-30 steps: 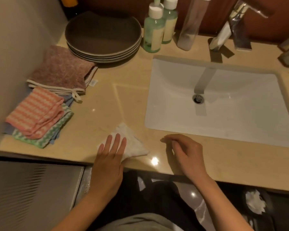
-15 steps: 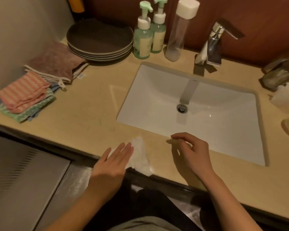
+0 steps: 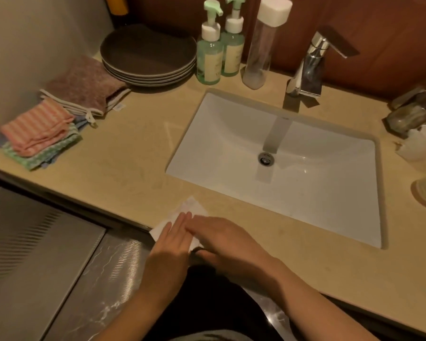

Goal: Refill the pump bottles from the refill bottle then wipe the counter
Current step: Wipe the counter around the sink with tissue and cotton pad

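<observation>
A white paper towel [image 3: 191,208] lies at the front edge of the beige counter [image 3: 123,153], partly over the edge. My left hand [image 3: 169,244] rests flat on it with straight fingers. My right hand [image 3: 221,238] lies across the towel beside the left, fingers extended over it. Two green pump bottles [image 3: 210,57] [image 3: 232,48] stand at the back of the counter. A tall clear refill bottle [image 3: 262,45] with a white cap stands to their right, almost empty.
A white sink [image 3: 276,168] fills the counter's middle, with a chrome faucet [image 3: 308,70] behind it. Stacked brown plates [image 3: 148,57] and folded cloths [image 3: 42,134] [image 3: 84,87] sit at the left. Glass items [image 3: 413,116] crowd the right edge.
My right hand has moved left from the sink's front rim onto the towel, next to my left hand. The towel now hangs partly over the counter edge. The view shifted slightly.
</observation>
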